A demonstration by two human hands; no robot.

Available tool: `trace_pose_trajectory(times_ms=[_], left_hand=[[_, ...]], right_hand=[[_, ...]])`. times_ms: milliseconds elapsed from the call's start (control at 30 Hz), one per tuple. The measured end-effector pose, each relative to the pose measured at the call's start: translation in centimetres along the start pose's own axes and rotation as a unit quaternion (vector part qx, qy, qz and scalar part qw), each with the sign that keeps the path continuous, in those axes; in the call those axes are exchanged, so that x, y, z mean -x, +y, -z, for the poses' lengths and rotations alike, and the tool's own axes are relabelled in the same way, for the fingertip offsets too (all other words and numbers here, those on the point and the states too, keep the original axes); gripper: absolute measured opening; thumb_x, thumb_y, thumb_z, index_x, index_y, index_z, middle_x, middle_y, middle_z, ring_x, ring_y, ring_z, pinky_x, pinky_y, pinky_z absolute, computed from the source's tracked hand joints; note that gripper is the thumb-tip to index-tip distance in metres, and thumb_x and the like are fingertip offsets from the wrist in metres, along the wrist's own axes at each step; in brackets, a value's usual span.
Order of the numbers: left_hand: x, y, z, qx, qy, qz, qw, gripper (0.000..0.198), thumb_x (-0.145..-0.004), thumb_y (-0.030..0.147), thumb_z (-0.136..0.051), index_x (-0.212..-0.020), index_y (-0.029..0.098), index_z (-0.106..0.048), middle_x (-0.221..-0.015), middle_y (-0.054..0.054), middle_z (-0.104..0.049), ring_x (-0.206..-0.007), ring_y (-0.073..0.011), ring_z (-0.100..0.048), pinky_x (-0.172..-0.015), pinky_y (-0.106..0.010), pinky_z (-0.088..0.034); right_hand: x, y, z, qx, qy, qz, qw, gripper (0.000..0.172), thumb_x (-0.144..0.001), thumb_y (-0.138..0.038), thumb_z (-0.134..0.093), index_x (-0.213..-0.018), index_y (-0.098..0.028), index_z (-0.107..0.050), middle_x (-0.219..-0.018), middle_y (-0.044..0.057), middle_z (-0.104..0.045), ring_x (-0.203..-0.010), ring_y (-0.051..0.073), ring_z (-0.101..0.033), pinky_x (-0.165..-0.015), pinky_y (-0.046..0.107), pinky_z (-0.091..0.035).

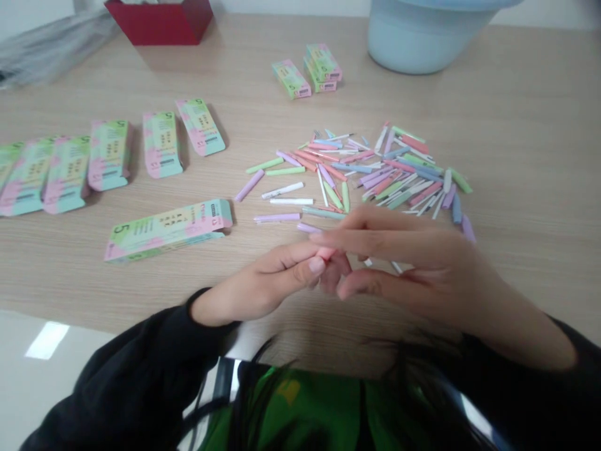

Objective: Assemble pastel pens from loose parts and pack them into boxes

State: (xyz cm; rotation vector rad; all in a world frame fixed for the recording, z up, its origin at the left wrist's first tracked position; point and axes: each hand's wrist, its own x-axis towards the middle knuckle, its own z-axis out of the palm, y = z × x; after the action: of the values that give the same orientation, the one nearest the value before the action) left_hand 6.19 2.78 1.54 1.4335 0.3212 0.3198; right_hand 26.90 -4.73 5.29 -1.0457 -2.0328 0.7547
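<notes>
Near the table's front edge, my left hand (272, 279) pinches a small pink piece (326, 252) between thumb and fingers. Most of that piece is hidden. My right hand (413, 254) reaches over from the right, its index fingertip touching the pink piece or the left fingers, its thumb apart below. Beyond the hands lies a loose heap of pastel and white pens (399, 172), some partly behind the right hand. To the left, a long pastel box (169, 230) lies on its side with its right end flap open.
Several pastel boxes (110, 153) stand in a row on the left of the wooden table (526, 156). More small boxes (291, 79) are at the back, with a red box (162, 22) and a blue tub (417, 37). Clear plastic (56, 47) lies back left.
</notes>
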Motion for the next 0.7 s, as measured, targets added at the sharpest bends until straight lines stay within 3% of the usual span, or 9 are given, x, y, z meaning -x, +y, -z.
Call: trace_pose_trajectory(times_ms=[67,133,267,367,533,700], left_hand=[[0.2,0.2,0.4,-0.010,0.014,-0.006,1.000,0.036,-0.101,0.051,-0.055,-0.092,0.020,-0.070,-0.085,-0.002,-0.063,-0.084,-0.0169,-0.057,-0.082,-0.030,-0.047],[0.4,0.1,0.8,-0.015,0.040,-0.018,0.999,0.035,-0.101,0.051,-0.055,-0.092,0.020,-0.071,-0.084,-0.002,-0.063,-0.081,-0.0166,-0.056,-0.080,-0.030,-0.046],[0.6,-0.6,1.9,0.048,0.113,-0.082,0.989,0.047,-0.101,0.053,-0.053,-0.072,0.018,-0.065,-0.095,-0.007,-0.065,-0.085,-0.0184,-0.057,-0.078,-0.032,-0.045],[0.2,-0.9,2.2,0.122,0.115,-0.119,0.979,0.043,-0.100,0.050,-0.056,-0.073,0.017,-0.066,-0.090,-0.007,-0.062,-0.080,-0.0169,-0.054,-0.070,-0.029,-0.044],[-0.3,-0.6,2.3,0.229,0.107,-0.094,0.963,0.030,-0.100,0.042,-0.056,-0.092,0.016,-0.069,-0.077,-0.003,-0.056,-0.069,-0.0153,-0.050,-0.065,-0.027,-0.043],[0.2,-0.6,2.1,0.193,0.130,-0.067,0.970,0.038,-0.101,0.048,-0.053,-0.090,0.016,-0.070,-0.078,-0.004,-0.060,-0.070,-0.0154,-0.053,-0.066,-0.027,-0.044]], right_hand=[[0.3,-0.2,0.3,0.013,0.012,-0.022,1.000,0.046,-0.096,-0.022,-0.067,-0.141,-0.031,-0.060,-0.099,0.001,-0.070,-0.089,0.017,-0.066,-0.080,0.031,-0.056],[0.7,-0.4,0.7,0.041,0.066,-0.046,0.996,0.052,-0.096,-0.017,-0.065,-0.144,-0.033,-0.057,-0.098,0.001,-0.073,-0.087,0.017,-0.068,-0.080,0.033,-0.057],[1.5,0.1,1.3,0.079,0.171,-0.064,0.980,0.034,-0.092,-0.012,-0.065,-0.113,-0.036,-0.076,-0.095,-0.003,-0.076,-0.084,0.017,-0.071,-0.077,0.032,-0.057],[1.8,1.3,1.1,0.077,0.131,-0.079,0.985,0.030,-0.092,-0.010,-0.063,-0.100,-0.035,-0.077,-0.088,-0.004,-0.075,-0.081,0.016,-0.072,-0.074,0.029,-0.058],[1.7,3.1,-0.1,0.070,0.081,-0.060,0.992,0.029,-0.091,-0.007,-0.060,-0.101,-0.029,-0.075,-0.085,-0.002,-0.074,-0.080,0.015,-0.071,-0.072,0.027,-0.056],[2.0,3.6,-0.4,0.068,0.090,-0.093,0.989,0.025,-0.092,-0.010,-0.058,-0.099,-0.028,-0.074,-0.085,-0.001,-0.073,-0.079,0.016,-0.070,-0.073,0.029,-0.055]])
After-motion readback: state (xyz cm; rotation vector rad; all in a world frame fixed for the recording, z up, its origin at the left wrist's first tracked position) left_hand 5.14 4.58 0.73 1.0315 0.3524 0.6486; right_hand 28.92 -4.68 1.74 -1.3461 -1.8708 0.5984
